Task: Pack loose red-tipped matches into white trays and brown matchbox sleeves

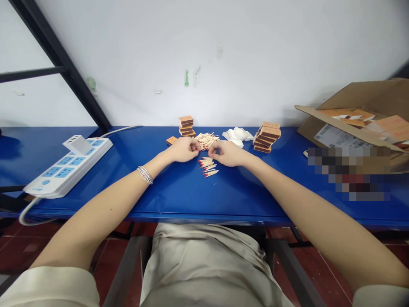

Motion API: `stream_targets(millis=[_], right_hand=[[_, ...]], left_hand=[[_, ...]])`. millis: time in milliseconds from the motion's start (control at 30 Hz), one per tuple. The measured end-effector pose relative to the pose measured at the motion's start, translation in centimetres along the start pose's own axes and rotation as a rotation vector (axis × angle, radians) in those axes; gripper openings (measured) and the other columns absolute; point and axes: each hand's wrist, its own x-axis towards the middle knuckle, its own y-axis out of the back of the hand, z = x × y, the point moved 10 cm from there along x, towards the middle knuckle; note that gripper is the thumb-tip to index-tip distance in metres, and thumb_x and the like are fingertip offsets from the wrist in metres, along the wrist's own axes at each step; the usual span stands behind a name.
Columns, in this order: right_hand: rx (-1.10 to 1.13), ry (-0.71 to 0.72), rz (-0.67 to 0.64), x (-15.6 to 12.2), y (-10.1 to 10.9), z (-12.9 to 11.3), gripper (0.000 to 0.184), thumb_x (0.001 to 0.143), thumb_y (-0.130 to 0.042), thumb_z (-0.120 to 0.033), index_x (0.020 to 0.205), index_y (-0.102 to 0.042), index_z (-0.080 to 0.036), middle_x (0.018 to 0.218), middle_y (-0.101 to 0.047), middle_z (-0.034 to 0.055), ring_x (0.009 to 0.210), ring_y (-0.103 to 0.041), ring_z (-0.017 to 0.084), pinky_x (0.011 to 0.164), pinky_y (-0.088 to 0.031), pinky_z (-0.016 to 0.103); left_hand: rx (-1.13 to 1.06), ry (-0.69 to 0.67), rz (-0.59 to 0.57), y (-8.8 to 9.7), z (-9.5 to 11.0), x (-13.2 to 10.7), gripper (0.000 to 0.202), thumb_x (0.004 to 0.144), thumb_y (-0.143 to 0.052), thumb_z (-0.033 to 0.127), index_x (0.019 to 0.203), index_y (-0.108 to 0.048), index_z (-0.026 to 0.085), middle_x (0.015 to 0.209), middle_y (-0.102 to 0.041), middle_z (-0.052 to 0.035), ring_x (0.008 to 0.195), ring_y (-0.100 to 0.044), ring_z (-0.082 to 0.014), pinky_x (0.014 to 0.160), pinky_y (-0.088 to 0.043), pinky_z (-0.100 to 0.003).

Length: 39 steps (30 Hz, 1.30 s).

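We had a glossy blue table [179, 194] before us, its far edge against a white wall [243, 64] marked with scuffs and green patches, while a dark metal frame [64, 64] slanted up at the left and red floor tiles [297, 273] showed below. A white power strip [72, 168] lay on the table's left side, and an open cardboard box [308, 128] holding orange packets stood at the right. Crumpled white tissue [238, 135] sat between the pile and the right-hand stack of matchboxes [266, 138]; another stack [186, 123] rose left of the pile. Our matchsticks lay mid-table: a loose, crisscrossed heap [207, 137] at the back and, nearer us, a small column [209, 166] of thin, pale wooden sticks, red heads to the left. Our left hand [184, 149] curled beside the heap, our right hand [228, 153] beside the column's upper end; we could not tell whether either pinched a stick.
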Motion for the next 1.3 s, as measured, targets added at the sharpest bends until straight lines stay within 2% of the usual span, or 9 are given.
stream_targets(millis=[67,133,267,433,633,900,1033,1300], right_hand=[[-0.011,-0.040,0.031,0.1,0.4,0.6,0.014,0.076,-0.055,-0.017,0.082,-0.068,-0.017,0.081,-0.070,0.0025,0.066,-0.055,0.014,0.065,-0.041,0.025],[-0.053,-0.077,0.114,0.2,1.4,1.3,0.017,0.076,-0.056,-0.016,0.087,-0.069,-0.017,0.082,-0.069,0.0034,0.068,-0.056,0.015,0.066,-0.041,0.026],[-0.157,-0.029,0.235,0.4,2.4,1.2,0.019,0.078,-0.056,-0.016,0.092,-0.068,-0.016,0.083,-0.066,0.0068,0.081,-0.058,0.020,0.073,-0.041,0.029],[-0.187,-0.045,0.213,0.8,1.8,0.8,0.019,0.083,-0.052,-0.018,0.093,-0.068,-0.017,0.088,-0.061,0.0086,0.079,-0.056,0.020,0.075,-0.041,0.030],[-0.230,-0.084,0.232,0.7,1.9,1.1,0.016,0.084,-0.053,-0.020,0.089,-0.067,-0.017,0.095,-0.057,0.0093,0.080,-0.055,0.020,0.072,-0.041,0.031],[-0.257,-0.085,0.250,0.6,2.1,1.5,0.017,0.085,-0.053,-0.023,0.098,-0.064,-0.018,0.100,-0.057,0.0102,0.083,-0.056,0.022,0.070,-0.041,0.032],[-0.275,-0.107,0.226,0.6,2.0,1.6,0.015,0.086,-0.052,-0.023,0.094,-0.064,-0.018,0.099,-0.057,0.0101,0.083,-0.055,0.022,0.069,-0.041,0.032],[-0.272,-0.119,0.228,0.5,2.8,1.7,0.011,0.084,-0.053,-0.020,0.087,-0.063,-0.018,0.098,-0.059,0.0096,0.086,-0.056,0.022,0.076,-0.042,0.033]], left_hand=[[-0.002,0.002,-0.006,0.0,0.0,0.0,0.019,0.068,-0.059,0.014,0.085,-0.069,0.015,0.071,-0.067,-0.0002,0.059,-0.056,-0.0102,0.062,-0.045,-0.023],[0.000,0.010,-0.006,0.0,0.0,0.0,0.019,0.068,-0.059,0.014,0.084,-0.069,0.015,0.071,-0.067,-0.0002,0.060,-0.057,-0.0103,0.062,-0.045,-0.023],[0.004,0.015,-0.008,0.1,0.2,-0.1,0.018,0.068,-0.059,0.013,0.083,-0.069,0.015,0.072,-0.067,-0.0002,0.060,-0.056,-0.0101,0.061,-0.044,-0.022],[-0.006,0.027,-0.012,0.0,0.2,-0.1,0.019,0.068,-0.060,0.013,0.085,-0.069,0.014,0.074,-0.068,-0.0010,0.061,-0.056,-0.0099,0.060,-0.044,-0.021],[-0.011,0.040,-0.022,-0.1,0.0,-0.1,0.019,0.068,-0.060,0.013,0.086,-0.069,0.014,0.074,-0.068,-0.0009,0.060,-0.056,-0.0097,0.061,-0.045,-0.021],[-0.009,0.021,-0.022,-0.1,0.1,0.0,0.018,0.069,-0.060,0.013,0.085,-0.069,0.015,0.072,-0.067,-0.0005,0.059,-0.056,-0.0096,0.061,-0.044,-0.022],[-0.008,0.029,-0.022,-0.1,0.0,0.0,0.019,0.069,-0.060,0.013,0.086,-0.069,0.015,0.071,-0.067,-0.0005,0.060,-0.057,-0.0101,0.061,-0.045,-0.022],[-0.014,0.035,-0.018,-0.2,-0.2,0.0,0.019,0.068,-0.060,0.014,0.085,-0.069,0.015,0.070,-0.067,-0.0006,0.059,-0.056,-0.0099,0.060,-0.044,-0.021]])
